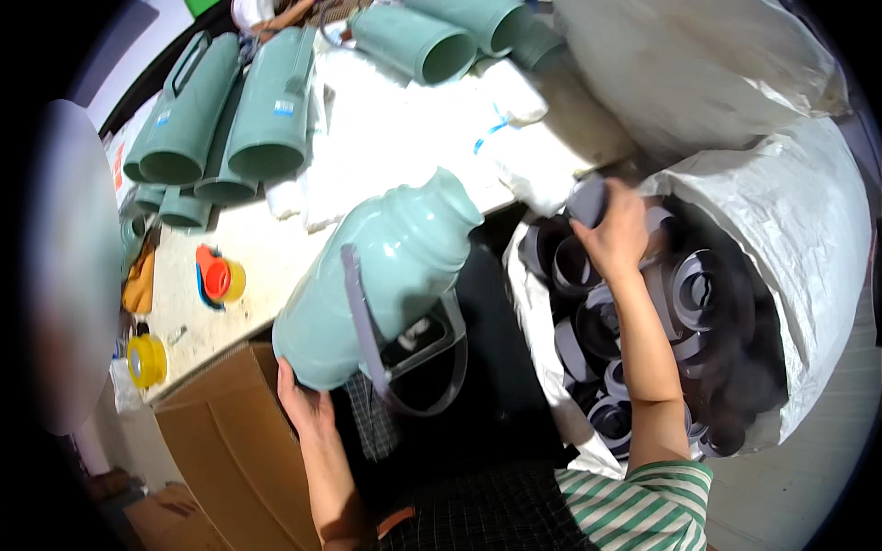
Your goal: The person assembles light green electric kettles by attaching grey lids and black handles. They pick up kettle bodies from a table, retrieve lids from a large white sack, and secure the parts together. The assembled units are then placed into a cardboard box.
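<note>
We find the mint-green thermos shell (335, 298) tilted above the lap, neck pointing to the upper right, a grey strap (359, 312) looping from its side. Our left hand (310, 413) clasps its base, the fingers partly hidden. Our right hand (616, 230) pinches a grey cup-shaped part (588, 202) between thumb and fingers above an open white sack (818, 248), whose creased wall surrounds many grey ring-shaped parts (611, 418). We note a bulky translucent bag (698, 64) behind the sack, and white wrapped bundles (533, 170) at the near edge of the worktable (262, 248), close by the right hand. Further green cylindrical housings (271, 106) crowd the table's far left, beyond a red tape dispenser (216, 278). Below the table edge we record a cardboard box (230, 450), just beside the left forearm
</note>
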A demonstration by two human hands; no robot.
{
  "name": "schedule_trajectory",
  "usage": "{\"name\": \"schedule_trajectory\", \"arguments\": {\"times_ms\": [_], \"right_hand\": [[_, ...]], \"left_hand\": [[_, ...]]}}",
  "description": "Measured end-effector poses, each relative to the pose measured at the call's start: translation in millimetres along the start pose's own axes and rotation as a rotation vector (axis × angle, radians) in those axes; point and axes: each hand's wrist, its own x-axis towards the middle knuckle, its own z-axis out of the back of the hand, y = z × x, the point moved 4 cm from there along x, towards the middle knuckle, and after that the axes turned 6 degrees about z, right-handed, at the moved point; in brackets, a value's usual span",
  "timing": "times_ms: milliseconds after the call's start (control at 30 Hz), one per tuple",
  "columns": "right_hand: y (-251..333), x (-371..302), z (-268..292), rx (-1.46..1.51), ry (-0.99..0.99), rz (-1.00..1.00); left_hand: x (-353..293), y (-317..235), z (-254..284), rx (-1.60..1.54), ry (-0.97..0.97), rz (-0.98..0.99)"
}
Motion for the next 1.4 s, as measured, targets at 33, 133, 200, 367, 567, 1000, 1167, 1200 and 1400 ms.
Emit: {"name": "schedule_trajectory", "arguments": {"times_ms": [33,133,200,367,567,1000,1167,1200,1400], "right_hand": [[10,-3,16,0.259,-0.162,-0.074],[20,-29,-30,1.738,0.121,-0.392],[69,-53,-38,2.023,0.424,-0.639],[108,-45,2,1.341,0.05,0.204],[105,-109,3,1.425,-0.009,-0.065],[-70,-29,20,-0.436,0.079,0.229],[-138,3,31,-0.715,0.305,0.222],[-126,6,40,-0.566,0.072,0.27],[44,-2,71,0.33,-0.46,0.177]], "left_hand": [[5,-3,-5,0.021,-0.004,0.009],[-2,-10,-12,0.102,-0.019,-0.036],[-1,-13,-18,0.149,0.044,-0.039],[-2,-23,-3,0.226,0.02,0.097],[-39,-69,-50,0.248,0.008,-0.422],[14,-88,-175,0.379,0.584,-0.494],[27,-79,-210,0.165,1.119,-0.286],[31,-72,-205,0.295,1.065,-0.329],[-2,-38,-240,0.599,0.977,-0.183]]}}
